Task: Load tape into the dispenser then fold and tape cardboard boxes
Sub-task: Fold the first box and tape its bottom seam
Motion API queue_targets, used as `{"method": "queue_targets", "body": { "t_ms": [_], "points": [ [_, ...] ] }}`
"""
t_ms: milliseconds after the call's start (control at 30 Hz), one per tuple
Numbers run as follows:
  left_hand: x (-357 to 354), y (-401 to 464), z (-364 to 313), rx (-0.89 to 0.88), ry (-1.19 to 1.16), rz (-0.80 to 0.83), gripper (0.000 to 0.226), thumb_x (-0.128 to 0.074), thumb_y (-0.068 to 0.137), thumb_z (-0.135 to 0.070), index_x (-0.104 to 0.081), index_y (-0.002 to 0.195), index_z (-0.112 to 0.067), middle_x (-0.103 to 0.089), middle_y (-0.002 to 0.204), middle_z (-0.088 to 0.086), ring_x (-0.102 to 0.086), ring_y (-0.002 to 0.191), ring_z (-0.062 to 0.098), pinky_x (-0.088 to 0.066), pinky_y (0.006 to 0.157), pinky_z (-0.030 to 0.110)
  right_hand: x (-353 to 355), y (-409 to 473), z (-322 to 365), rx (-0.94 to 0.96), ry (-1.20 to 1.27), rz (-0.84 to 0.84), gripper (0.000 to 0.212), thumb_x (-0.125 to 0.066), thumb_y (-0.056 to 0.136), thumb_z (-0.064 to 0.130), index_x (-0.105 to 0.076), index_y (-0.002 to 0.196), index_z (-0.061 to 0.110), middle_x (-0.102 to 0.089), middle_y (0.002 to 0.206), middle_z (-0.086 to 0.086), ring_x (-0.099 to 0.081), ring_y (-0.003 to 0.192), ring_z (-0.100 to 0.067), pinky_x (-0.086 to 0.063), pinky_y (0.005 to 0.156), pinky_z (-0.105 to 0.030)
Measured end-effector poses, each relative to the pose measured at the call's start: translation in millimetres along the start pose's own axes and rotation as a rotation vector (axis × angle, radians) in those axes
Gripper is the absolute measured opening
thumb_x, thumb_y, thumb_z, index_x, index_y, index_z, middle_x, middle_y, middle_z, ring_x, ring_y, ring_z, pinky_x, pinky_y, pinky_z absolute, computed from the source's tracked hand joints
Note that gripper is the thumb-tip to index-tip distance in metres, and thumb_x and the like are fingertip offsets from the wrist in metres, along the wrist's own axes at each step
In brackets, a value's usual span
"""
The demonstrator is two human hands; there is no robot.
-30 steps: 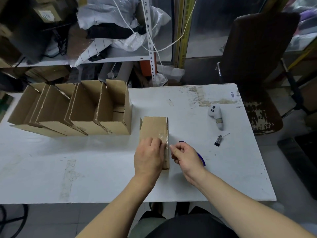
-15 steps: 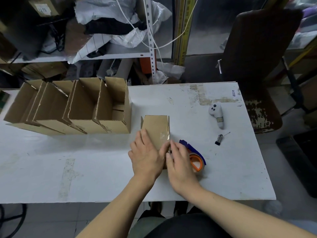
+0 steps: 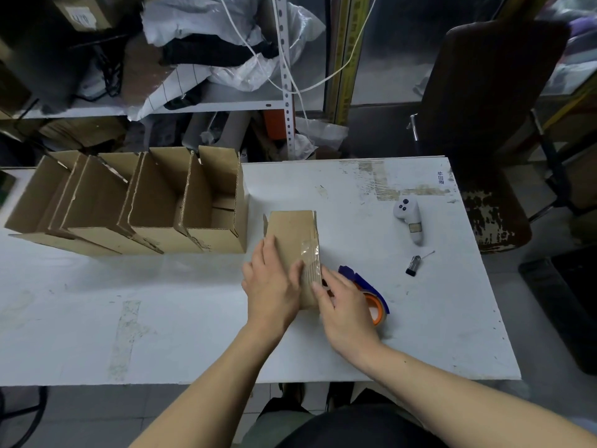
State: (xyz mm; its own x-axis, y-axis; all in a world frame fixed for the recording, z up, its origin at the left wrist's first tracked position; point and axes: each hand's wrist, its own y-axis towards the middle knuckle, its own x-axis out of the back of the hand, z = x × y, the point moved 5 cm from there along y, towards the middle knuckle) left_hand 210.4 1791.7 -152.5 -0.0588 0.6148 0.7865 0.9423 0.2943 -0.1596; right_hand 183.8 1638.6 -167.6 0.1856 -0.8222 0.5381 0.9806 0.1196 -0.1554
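Cardboard box, the small one being sealed, lies on its side near the middle of the white table, close to the person's edge, with a strip of clear tape shining along its right-hand seam. Both hands are flat on it: the left hand lies spread over the top panel, fingers straight, seemingly to pin the box so it cannot slide, while the right hand presses with straight fingers against the right edge where the tape wraps over, most likely rubbing it down so it sticks. Neither hand grips anything. Just beside the right hand, partly hidden under it, lies the tape dispenser, blue with an orange roll, put down within easy reach, which I take to mean it is already loaded. To the left stands a row of open boxes, upright with flaps raised and leaning one against the next, set well apart from the working spot, presumably as the finished or waiting pile; I cannot tell which. Farther right on the table lie a white controller and a small black item I cannot identify. A dark chair stands at the table's far right corner.
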Motion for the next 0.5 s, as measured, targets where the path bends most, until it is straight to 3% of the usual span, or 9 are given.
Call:
{"method": "queue_targets", "body": {
  "t_ms": [67, 133, 367, 433, 500],
  "points": [
    [3, 20, -1, -0.028, -0.002, -0.001, 0.069, -0.061, 0.101, -0.043, -0.033, 0.158, -0.017, -0.04, 0.16, 0.006, -0.04, 0.139, 0.036, -0.029, 0.112, 0.042, 7, 16, 7, -0.006, 0.056, -0.047, 0.025, -0.05, 0.106, 0.035, -0.068, 0.123, 0.033, -0.066, 0.102, 0.017, -0.06, 0.098, -0.005, -0.052, 0.084, -0.029],
    [3, 37, 0, -0.032, -0.007, 0.018, 0.07, -0.062, 0.1, -0.044, -0.034, 0.158, -0.017, -0.042, 0.16, 0.006, -0.041, 0.14, 0.035, -0.027, 0.112, 0.04, 11, 28, 14, -0.035, 0.104, -0.056, 0.022, -0.057, 0.104, 0.033, -0.071, 0.122, 0.035, -0.067, 0.1, 0.018, -0.062, 0.096, 0.0, -0.048, 0.081, -0.017],
    [9, 50, 7, -0.085, -0.075, 0.018, 0.071, -0.065, 0.1, -0.042, -0.036, 0.158, -0.015, -0.044, 0.159, 0.008, -0.039, 0.144, 0.029, -0.019, 0.111, 0.026, 12, 44, 0, -0.124, 0.194, 0.036, 0.036, -0.063, 0.102, 0.039, -0.066, 0.137, 0.033, -0.065, 0.121, 0.02, -0.063, 0.107, 0.004, -0.044, 0.092, -0.009],
    [11, 48, 6, -0.1, -0.1, 0.022, 0.071, -0.066, 0.1, -0.042, -0.036, 0.158, -0.015, -0.043, 0.159, 0.007, -0.037, 0.145, 0.026, -0.017, 0.109, 0.02, 23, 45, -23, -0.131, 0.029, 0.002, 0.037, -0.057, 0.104, 0.026, -0.063, 0.141, 0.025, -0.062, 0.127, 0.014, -0.055, 0.122, -0.006, -0.036, 0.099, -0.009],
    [13, 45, 7, -0.098, -0.123, 0.029, 0.072, -0.067, 0.099, -0.042, -0.036, 0.159, -0.017, -0.042, 0.159, 0.005, -0.036, 0.143, 0.026, -0.019, 0.11, 0.021, 32, 44, -61, -0.197, -0.308, 0.034, 0.051, -0.058, 0.099, 0.02, -0.049, 0.149, 0.015, -0.053, 0.14, 0.001, -0.042, 0.134, -0.023, -0.034, 0.11, -0.024]
  ]
}}
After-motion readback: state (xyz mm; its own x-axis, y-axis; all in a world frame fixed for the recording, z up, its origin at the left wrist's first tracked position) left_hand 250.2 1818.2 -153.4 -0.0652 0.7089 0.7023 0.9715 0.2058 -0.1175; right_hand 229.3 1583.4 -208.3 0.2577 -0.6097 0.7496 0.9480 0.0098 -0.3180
